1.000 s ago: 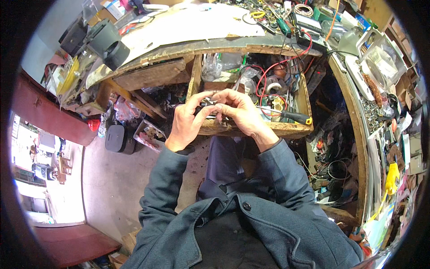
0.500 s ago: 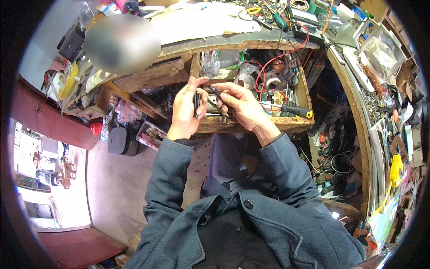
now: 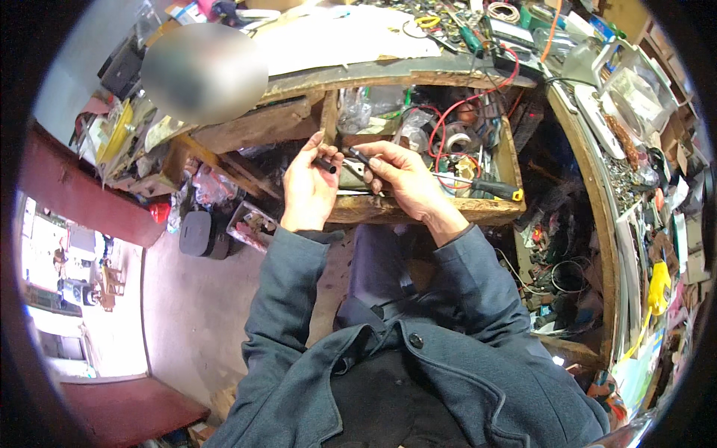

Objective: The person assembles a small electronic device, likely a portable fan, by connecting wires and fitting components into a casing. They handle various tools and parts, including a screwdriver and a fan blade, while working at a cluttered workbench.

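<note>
Black rod (image 3: 326,166) tilted from its earlier upright, gripped in left hand (image 3: 305,188), right hand (image 3: 404,175) pinching dark piece (image 3: 360,156)

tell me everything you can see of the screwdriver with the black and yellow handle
The screwdriver has a chunky black handle, plastic-looking, with a yellow butt end, and a slim, shiny metal shaft. It lies aslant at the front right corner of the wooden drawer, butt toward the right, shaft pointing left over the contents. The right hand is close to the shaft's far end but does not grip the tool. The tip's shape cannot be made out.
</note>
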A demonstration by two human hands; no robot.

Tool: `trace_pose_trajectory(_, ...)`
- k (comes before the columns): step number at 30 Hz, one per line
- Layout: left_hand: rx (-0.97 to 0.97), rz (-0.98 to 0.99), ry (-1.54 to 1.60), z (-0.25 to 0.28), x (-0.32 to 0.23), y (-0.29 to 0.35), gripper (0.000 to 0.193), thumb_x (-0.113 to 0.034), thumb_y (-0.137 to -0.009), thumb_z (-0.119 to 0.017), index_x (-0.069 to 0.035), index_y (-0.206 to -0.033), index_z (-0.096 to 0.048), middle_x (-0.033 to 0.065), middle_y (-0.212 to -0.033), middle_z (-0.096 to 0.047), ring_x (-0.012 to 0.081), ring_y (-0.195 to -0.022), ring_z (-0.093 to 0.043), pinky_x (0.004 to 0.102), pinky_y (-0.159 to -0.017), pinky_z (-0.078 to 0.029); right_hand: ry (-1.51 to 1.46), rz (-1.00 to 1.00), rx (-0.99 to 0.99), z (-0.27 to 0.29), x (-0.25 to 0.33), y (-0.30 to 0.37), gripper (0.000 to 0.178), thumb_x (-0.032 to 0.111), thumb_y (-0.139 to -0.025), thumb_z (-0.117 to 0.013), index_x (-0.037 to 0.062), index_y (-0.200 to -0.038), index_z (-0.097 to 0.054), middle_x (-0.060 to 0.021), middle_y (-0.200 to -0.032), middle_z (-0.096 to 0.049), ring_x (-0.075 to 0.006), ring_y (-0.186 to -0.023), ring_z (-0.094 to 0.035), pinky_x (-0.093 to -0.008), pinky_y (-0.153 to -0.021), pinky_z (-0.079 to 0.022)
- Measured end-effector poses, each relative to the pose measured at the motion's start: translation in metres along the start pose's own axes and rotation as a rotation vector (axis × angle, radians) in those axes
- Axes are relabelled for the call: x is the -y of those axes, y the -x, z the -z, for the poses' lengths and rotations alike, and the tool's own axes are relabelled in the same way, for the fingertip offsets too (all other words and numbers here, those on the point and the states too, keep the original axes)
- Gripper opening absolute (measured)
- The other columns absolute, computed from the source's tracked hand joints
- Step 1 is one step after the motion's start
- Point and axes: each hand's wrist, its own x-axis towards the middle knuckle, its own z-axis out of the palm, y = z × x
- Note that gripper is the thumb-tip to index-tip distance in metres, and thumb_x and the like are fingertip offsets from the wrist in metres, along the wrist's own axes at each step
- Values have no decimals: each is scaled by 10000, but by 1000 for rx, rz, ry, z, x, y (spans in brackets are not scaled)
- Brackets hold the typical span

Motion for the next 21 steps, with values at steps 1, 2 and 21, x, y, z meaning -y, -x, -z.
trace_pose_trajectory(1,7,5,-15,-5,5,-3,261,-48,-1021,-547,6,-1259,-640,73,-943,-664,210,-895,-652,358,-877,-565,35,-11,-9,2,4,3,286,53,-1074,-561,34,-1337,-671,2,-927,-683,-52,-728,-596,-211,-659,-503)
trace_pose_trajectory(2,-26,8,-9,-7,3,0,272,-49,-1021,-552,-2,-1275,-637,63,-961,-669,194,-891,-650,337,-847,-558,134,18,-22,1,1,0,296,47,-1067,-556,34,-1337,-677,13,-927,-681,-47,-745,-595,-219,-666,-503)
trace_pose_trajectory(21,153,-193,-571,-20,23,28,271,-111,-957,-791,-3,-1202,-754,-67,-761,-629,1,-559,-431,200,-485,-311,-35,25,-11,-4,2,0,290,58,-1050,-596,14,-1324,-683,5,-954,-697,-65,-782,-593,-234,-685,-497)
